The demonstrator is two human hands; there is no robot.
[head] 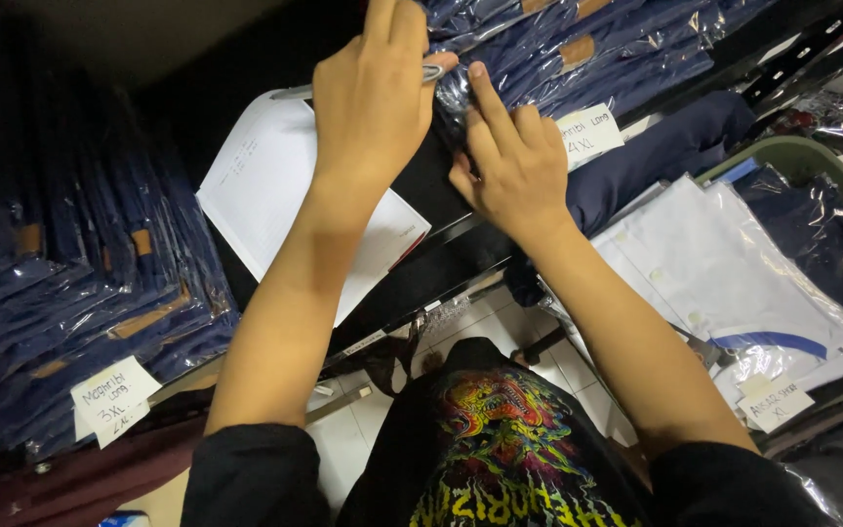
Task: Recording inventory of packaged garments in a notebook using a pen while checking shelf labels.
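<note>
Up at 12 o'clock, the left hand [371, 102] closes its fingers on a thin metal tool [432, 71], only a short silvery piece showing past the thumb; whether it is scissors or a blade cannot be told. Just beside it at 1 o'clock, the right hand [511, 161] lies flat with fingers spread and straight, gripping nothing, its index fingertip pressing on a clear-wrapped navy garment pack [453, 98] at the near end of a stack of bagged navy clothing [587, 49]. The tool's tip touches that same pack, between the 2 hands.

Under the left forearm lies an open white notebook [265, 185], on a dark shelf edge [441, 263]. A white paper label [589, 135] hangs from the stack, just right of the right hand. At 3 o'clock a folded white shirt in plastic [724, 273] lies in a green bin [812, 156], with another paper tag [775, 405] below it. At 9 o'clock a second pile of bagged navy garments [60, 293] fills the shelf, a handwritten label [112, 398] at its lower edge. At 6 o'clock the person's black printed shirt [500, 449] shows above white floor tiles [353, 429].
</note>
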